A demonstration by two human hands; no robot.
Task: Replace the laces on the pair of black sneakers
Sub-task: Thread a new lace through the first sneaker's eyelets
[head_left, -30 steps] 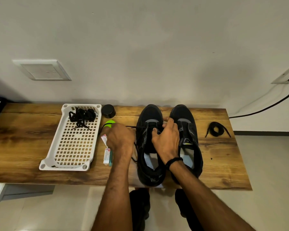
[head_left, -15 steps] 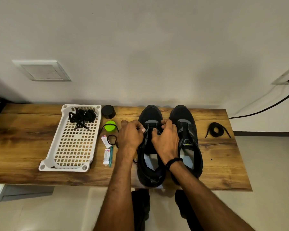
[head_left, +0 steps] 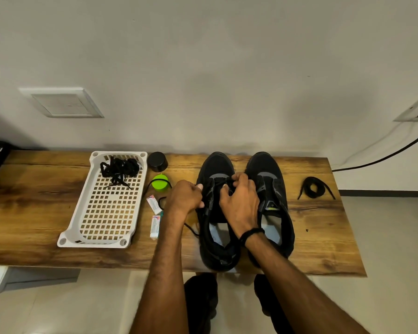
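though matte black, rounded sneakers

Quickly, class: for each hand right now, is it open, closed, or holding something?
Left hand: closed, pinching the black lace beside the left sneaker.
Right hand: closed, gripping that sneaker's tongue area.

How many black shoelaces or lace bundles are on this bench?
3: a tangle in the white basket, perhaps several laces; a coil right of the sneakers; one loose lace left of the left sneaker.
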